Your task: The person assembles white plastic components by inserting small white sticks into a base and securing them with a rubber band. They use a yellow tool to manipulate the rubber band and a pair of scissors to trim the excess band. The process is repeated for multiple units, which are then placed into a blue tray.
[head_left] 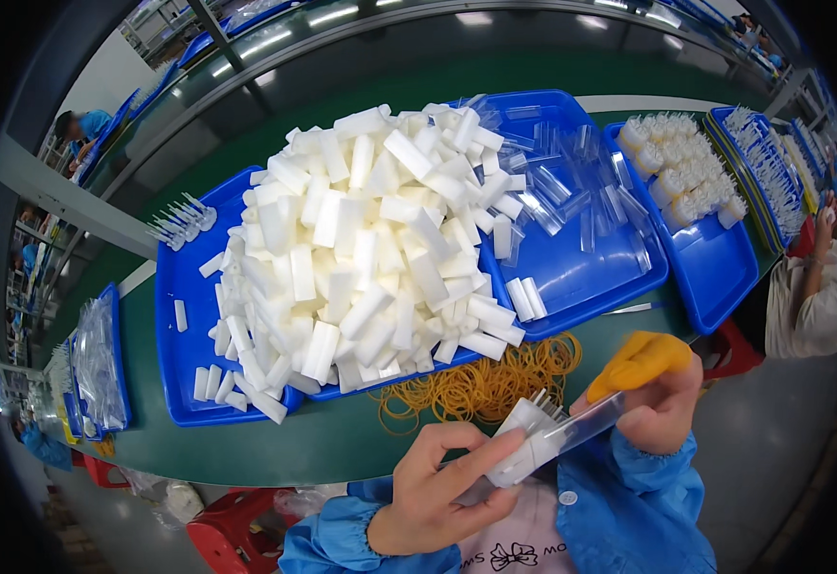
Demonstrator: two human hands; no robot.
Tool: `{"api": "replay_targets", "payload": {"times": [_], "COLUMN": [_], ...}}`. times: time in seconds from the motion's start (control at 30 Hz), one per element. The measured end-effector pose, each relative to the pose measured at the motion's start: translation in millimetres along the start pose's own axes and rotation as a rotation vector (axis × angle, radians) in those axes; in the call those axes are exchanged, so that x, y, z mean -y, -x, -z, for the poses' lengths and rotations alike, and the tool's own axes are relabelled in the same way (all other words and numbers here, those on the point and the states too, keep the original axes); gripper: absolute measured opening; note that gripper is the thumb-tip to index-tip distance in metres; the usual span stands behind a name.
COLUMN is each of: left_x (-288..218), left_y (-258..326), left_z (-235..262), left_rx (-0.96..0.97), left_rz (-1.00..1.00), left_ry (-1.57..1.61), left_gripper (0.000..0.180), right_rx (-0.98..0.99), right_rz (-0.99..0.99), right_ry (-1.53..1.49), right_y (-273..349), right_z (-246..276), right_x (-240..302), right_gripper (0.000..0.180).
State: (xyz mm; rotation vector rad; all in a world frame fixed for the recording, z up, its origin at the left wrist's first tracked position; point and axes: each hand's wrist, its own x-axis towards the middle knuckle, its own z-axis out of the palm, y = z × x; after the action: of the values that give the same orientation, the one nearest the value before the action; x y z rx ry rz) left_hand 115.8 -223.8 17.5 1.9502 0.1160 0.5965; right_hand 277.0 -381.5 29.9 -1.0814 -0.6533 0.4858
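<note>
Low in the head view, my left hand [447,488] grips a white foam block [525,442] between thumb and fingers. Several thin pin-like pieces [547,402] stick out at its upper end. My right hand [653,392], with yellow covering on some fingers, pinches a clear plastic sleeve [591,421]. The sleeve's near end meets the foam block; whether the block is inside it I cannot tell. Just beyond my hands lies a heap of tan rubber bands [495,387]. Behind them, a big pile of white foam blocks [361,239] fills and overflows a blue tray [184,383].
Clear plastic sleeves [571,172] lie in a second blue tray [619,287]. Farther right, another blue tray [720,287] holds banded white bundles [677,167]. Red stools [236,531] stand below the green table [342,445]. Other people are visible at both sides.
</note>
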Motion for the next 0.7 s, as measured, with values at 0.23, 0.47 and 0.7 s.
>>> {"api": "replay_targets", "payload": {"times": [0.23, 0.47, 0.7], "left_x": [2, 5, 8], "left_y": [-3, 3, -1], "left_z": [0, -1, -2], "left_rx": [0.023, 0.106, 0.122], "left_rz": [0.021, 0.014, 0.218], "left_ry": [-0.01, -0.01, 0.211], "left_gripper": [0.052, 0.054, 0.054], "right_rx": [0.085, 0.044, 0.234], "right_rz": [0.134, -0.125, -0.046], "right_ry": [0.29, -0.039, 0.334], "right_y": [-2, -13, -18], "right_z": [1, -1, 11], "right_x": [5, 0, 6], "right_gripper": [0.033, 0.029, 0.029]}}
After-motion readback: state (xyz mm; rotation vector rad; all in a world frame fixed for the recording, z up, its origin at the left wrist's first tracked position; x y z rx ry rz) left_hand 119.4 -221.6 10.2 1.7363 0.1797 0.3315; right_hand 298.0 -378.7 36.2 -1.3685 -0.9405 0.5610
